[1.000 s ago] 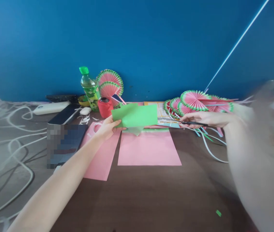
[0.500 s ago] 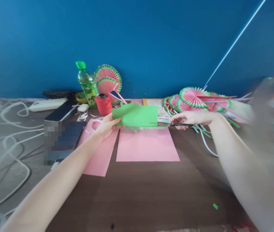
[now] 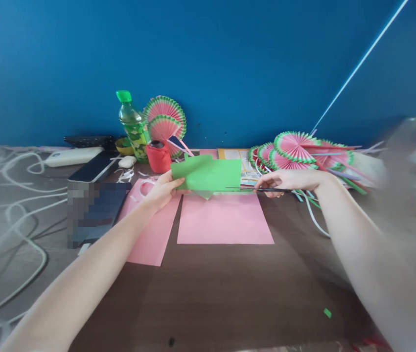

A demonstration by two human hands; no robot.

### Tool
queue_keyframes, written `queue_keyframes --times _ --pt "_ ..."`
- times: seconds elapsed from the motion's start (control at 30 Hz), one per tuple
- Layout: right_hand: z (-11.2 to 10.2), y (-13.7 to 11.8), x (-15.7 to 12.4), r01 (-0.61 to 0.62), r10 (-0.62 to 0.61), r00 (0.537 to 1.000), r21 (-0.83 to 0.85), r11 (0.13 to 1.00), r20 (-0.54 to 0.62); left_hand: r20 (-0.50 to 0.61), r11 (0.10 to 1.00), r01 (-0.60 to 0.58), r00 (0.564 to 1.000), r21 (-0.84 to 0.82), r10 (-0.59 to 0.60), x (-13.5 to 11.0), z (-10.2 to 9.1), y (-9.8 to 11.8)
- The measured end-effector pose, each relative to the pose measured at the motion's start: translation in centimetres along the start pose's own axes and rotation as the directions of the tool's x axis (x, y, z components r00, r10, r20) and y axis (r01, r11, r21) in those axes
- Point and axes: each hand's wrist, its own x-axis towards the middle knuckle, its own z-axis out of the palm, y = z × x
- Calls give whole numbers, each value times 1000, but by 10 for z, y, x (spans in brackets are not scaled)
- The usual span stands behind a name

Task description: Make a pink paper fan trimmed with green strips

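My left hand (image 3: 163,190) pinches the left edge of a green paper sheet (image 3: 211,175), held up above the table. My right hand (image 3: 279,182) is closed around dark scissors (image 3: 273,189), whose blades point left along the lower edge of the green sheet. A narrow green strip shows just under the blades, by the sheet's lower right edge. Below the green sheet lies a pink paper sheet (image 3: 225,222) flat on the table. A second pink sheet (image 3: 152,239) lies to its left, partly under my left forearm.
Pink-and-green folded paper fans (image 3: 296,146) are piled at the back right; others (image 3: 166,120) stand by a green-capped bottle (image 3: 134,129) and a red container (image 3: 158,157). White cables (image 3: 28,244), a power bank (image 3: 74,156) and a dark phone (image 3: 96,167) occupy the left. A green scrap (image 3: 327,312) lies front right.
The scissor blades appear more closed along the green sheet's lower edge. Both hands stay in nearly the same place; the whole view shifts very slightly.
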Motion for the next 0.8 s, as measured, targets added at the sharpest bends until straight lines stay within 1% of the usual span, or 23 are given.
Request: queue_keyframes --times 0.17,0.27,0.43,0.8 --pt "1 -2 1 -18 18 999 -6 1000 -35 12 1000 3 1000 0 -3 1 -1 -1" --pt "1 -3 1 -15 14 999 -37 999 -33 6 1000 2 1000 -1 -2 1 -1 -1" --pt "2 -3 2 -8 6 999 -38 999 -49 11 1000 -8 1000 2 8 1 -1 -2" --pt "6 -11 1 -44 42 997 -38 998 -68 3 1000 -9 1000 -9 9 2 -1 -3"
